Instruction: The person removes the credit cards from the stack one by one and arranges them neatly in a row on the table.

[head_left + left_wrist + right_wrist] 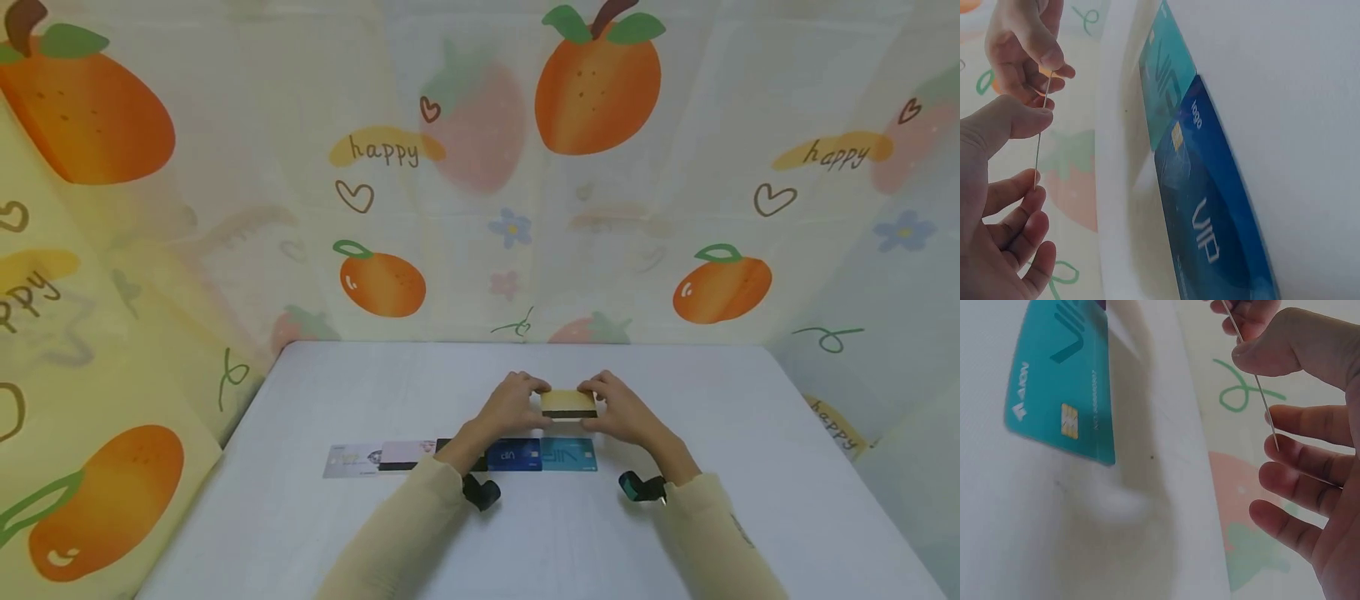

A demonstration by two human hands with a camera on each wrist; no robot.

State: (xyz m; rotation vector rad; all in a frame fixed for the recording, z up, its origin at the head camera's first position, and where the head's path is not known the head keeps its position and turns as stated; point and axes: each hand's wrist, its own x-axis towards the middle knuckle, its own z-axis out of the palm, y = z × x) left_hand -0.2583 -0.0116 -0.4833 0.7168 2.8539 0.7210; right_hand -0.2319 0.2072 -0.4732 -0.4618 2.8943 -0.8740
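Observation:
A gold card (568, 402) with a black stripe is held up above the table by both hands. My left hand (513, 406) pinches its left side between thumb and fingers, while the right hand (621, 408) pinches the right side. Both wrist views catch this card edge-on, as a thin line. Below it a row of cards lies flat. The teal card (1054, 394) ends the row at the right, touching the dark blue card (1200, 206). Further left come a black card, partly hidden by the left forearm, a pale pink card (407, 451) and a whitish card (349, 461).
The cards lie on a white table (255, 533) with its far edge close behind the hands. Behind it hangs a fruit-patterned cloth (465, 250). A dark wrist-worn device (483, 493) sits at the left wrist, another device (641, 487) at the right.

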